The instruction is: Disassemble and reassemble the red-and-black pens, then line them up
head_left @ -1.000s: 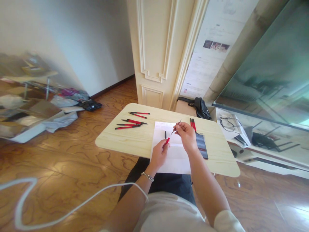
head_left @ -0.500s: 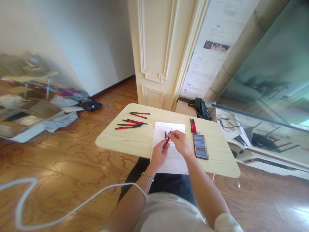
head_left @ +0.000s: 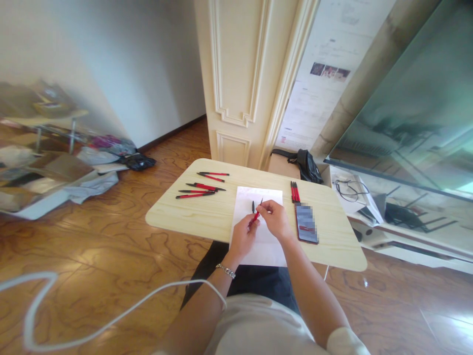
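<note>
Both my hands meet over a white sheet of paper [head_left: 271, 197] on a small pale wooden table [head_left: 207, 217]. My left hand [head_left: 244, 235] is closed around the lower end of a red pen barrel [head_left: 256, 215]. My right hand [head_left: 275, 219] pinches the same pen's upper part, where a thin dark tip sticks up. A small black pen piece [head_left: 253, 205] lies on the paper just beside my left fingers.
Several red-and-black pens [head_left: 201, 187] lie at the table's left, and two or three more pens [head_left: 294, 191] lie right of the paper above a dark phone [head_left: 306, 224]. A black bag [head_left: 307, 165] sits behind the table. A white cable [head_left: 92, 330] crosses the wooden floor.
My right hand, which held a thin refill up and away to the right, has come down to my left hand, and the thin piece now stands in the red barrel.
</note>
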Tool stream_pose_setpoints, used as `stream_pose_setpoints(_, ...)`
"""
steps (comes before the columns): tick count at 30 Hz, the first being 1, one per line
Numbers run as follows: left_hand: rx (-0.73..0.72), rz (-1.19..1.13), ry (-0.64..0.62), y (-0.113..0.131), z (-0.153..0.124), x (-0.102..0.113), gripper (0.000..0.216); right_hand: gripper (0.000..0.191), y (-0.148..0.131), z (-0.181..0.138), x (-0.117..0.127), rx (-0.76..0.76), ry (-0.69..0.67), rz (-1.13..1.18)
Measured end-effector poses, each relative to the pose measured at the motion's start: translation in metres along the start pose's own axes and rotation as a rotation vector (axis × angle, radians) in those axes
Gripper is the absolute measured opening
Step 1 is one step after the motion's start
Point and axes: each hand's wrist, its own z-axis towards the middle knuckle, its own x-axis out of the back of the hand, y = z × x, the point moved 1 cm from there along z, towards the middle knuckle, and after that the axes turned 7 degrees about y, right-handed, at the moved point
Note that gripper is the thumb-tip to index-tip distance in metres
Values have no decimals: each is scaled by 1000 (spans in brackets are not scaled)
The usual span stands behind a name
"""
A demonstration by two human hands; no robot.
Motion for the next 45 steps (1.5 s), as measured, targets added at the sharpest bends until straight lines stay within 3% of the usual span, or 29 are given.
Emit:
stream_pose_setpoints(19, 10, -13, 5, -1, 1, 1, 30, 22, 3, -1, 3, 3, -44, -83)
stream_pose_setpoints(25, 30, -36, 11, 1, 0, 0, 32, 33, 27, 17, 12, -50, -177, 63)
stream_pose_setpoints(29, 36, -59, 10, 4, -1, 0, 32, 23, 45, 38, 17, -125, -39, -327)
stream_pose_setpoints(33, 38, -54, 12, 5, -1, 0, 32, 19, 48, 45, 6, -148, -101, -651)
stream_pose_setpoints(41, 26, -54, -1, 7, -1, 1, 32, 25, 44, 43, -19, -139, -138, -872)
stream_pose_setpoints(45, 31, -59, 7, 6, -1, 1, 32, 21, 49, 43, -17, -118, -113, -741)
